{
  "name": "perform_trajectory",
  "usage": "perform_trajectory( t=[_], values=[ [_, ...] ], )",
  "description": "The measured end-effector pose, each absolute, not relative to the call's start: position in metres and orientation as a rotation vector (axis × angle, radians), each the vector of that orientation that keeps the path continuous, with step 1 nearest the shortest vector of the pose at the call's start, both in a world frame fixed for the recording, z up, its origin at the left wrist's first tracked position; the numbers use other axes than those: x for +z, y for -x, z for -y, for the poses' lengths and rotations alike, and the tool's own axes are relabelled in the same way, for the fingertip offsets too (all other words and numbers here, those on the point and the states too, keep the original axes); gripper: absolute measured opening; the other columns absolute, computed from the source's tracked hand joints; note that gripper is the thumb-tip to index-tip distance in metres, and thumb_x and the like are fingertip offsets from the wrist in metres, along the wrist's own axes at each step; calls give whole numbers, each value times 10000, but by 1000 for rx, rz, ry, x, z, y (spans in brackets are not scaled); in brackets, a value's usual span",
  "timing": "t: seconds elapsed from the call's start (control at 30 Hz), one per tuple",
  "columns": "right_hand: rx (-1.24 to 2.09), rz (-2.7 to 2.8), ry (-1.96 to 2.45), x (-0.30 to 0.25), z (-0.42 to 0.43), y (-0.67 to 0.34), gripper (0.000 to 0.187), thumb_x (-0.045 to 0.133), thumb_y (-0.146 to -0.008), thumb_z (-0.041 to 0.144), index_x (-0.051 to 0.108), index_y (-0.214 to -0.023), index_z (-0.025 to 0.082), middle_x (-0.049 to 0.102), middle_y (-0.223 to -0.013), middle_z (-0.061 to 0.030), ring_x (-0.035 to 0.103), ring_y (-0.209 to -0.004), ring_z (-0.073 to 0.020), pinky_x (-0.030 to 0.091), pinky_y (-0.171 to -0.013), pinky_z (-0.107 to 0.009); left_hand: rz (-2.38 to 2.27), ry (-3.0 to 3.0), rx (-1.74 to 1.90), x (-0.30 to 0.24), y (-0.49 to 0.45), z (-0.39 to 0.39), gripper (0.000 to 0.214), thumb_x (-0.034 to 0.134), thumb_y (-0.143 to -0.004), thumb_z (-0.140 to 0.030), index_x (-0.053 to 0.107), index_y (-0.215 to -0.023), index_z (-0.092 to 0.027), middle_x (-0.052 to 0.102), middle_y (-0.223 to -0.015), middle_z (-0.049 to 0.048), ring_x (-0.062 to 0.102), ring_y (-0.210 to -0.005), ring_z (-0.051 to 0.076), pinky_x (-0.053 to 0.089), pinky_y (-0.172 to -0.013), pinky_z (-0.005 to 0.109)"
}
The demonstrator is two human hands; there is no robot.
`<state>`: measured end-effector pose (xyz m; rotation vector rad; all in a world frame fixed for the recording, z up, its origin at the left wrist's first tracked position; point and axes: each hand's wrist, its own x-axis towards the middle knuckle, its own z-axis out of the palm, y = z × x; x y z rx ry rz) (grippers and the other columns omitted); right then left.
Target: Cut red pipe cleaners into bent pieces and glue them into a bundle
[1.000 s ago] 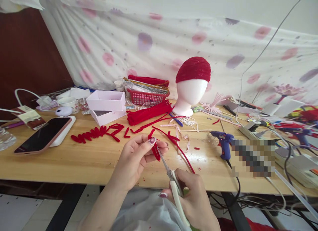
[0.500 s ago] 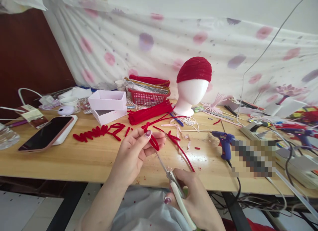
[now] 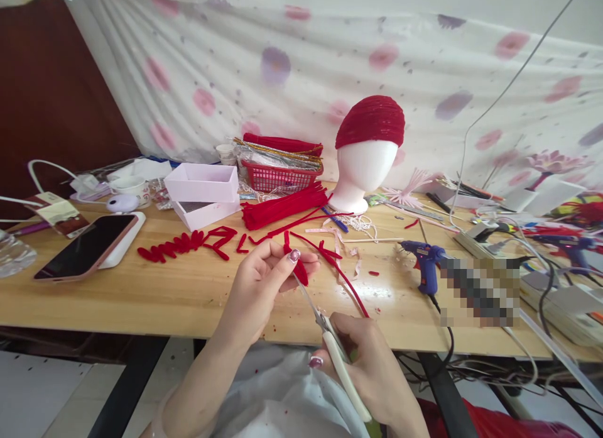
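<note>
My left hand (image 3: pixel 264 281) pinches a short folded piece of red pipe cleaner (image 3: pixel 298 269) over the front of the wooden table (image 3: pixel 141 293). In my right hand (image 3: pixel 372 369) are white-handled scissors (image 3: pixel 330 337), their blades pointing up at the red piece and touching its lower end. A long red pipe cleaner (image 3: pixel 346 287) lies on the table just right of the blades. A row of folded red petal shapes (image 3: pixel 174 246) lies to the left.
A white foam head with a red cap (image 3: pixel 367 155) stands at the back. Near it are a red basket (image 3: pixel 277 174), a bundle of red pipe cleaners (image 3: pixel 282 208) and pink boxes (image 3: pixel 202 193). A phone (image 3: pixel 87 246) lies left; a blue glue gun (image 3: pixel 426 262) and cables lie right.
My left hand turned the red piece, so its loop now hangs down at the scissor tips. The scissors stayed close beneath it. The view shifted slightly.
</note>
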<state>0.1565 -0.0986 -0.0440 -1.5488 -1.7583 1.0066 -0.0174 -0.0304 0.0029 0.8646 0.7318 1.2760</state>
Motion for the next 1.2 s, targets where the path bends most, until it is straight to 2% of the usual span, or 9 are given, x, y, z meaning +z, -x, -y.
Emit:
perform_trajectory(
  t=[0.23, 0.5, 0.67, 0.9, 1.07, 1.2],
  values=[
    [1015, 1734, 1600, -44, 99, -157, 505, 748, -780, 542, 415, -607, 204, 339, -598, 63, 281, -594, -119, 203, -507, -267, -731, -867, 1273, 4, 18, 30, 328, 840, -746, -367, 577, -734, -172, 811, -881, 94, 773, -923, 271, 626, -777, 364],
    [1014, 1711, 1594, -44, 98, -156, 528, 765, -762, 511, 366, -585, 214, 308, -579, 68, 262, -577, -111, 190, -487, -258, -727, -892, 1262, 4, 18, 31, 300, 819, -770, -361, 590, -743, -170, 813, -897, 100, 780, -877, 263, 615, -784, 368],
    [879, 1825, 1627, -40, 97, -159, 547, 775, -748, 498, 333, -585, 220, 323, -565, 68, 265, -565, -112, 186, -495, -268, -716, -855, 1252, 4, 20, 28, 326, 833, -745, -356, 560, -733, -180, 813, -909, 107, 776, -920, 282, 607, -758, 352],
    [853, 1881, 1591, -37, 95, -165, 549, 754, -758, 555, 332, -629, 228, 369, -579, 59, 298, -569, -126, 201, -523, -279, -715, -823, 1288, 1, 24, 23, 274, 823, -760, -346, 614, -774, -171, 813, -891, 91, 769, -947, 268, 591, -833, 365],
    [1023, 1607, 1226, -46, 96, -172, 517, 717, -759, 665, 526, -619, 205, 474, -577, 20, 406, -555, -147, 282, -516, -286, -768, -813, 1326, 2, 25, 23, 281, 855, -718, -378, 671, -753, -168, 810, -828, 90, 763, -939, 277, 580, -855, 376],
    [1108, 1156, 1125, -45, 95, -156, 340, 848, -718, 496, 661, -743, 213, 672, -744, -41, 570, -647, -187, 450, -577, -297, -762, -829, 1300, 2, 22, 27, 287, 883, -681, -404, 719, -715, -170, 808, -810, 82, 754, -910, 261, 568, -858, 350]
  ],
)
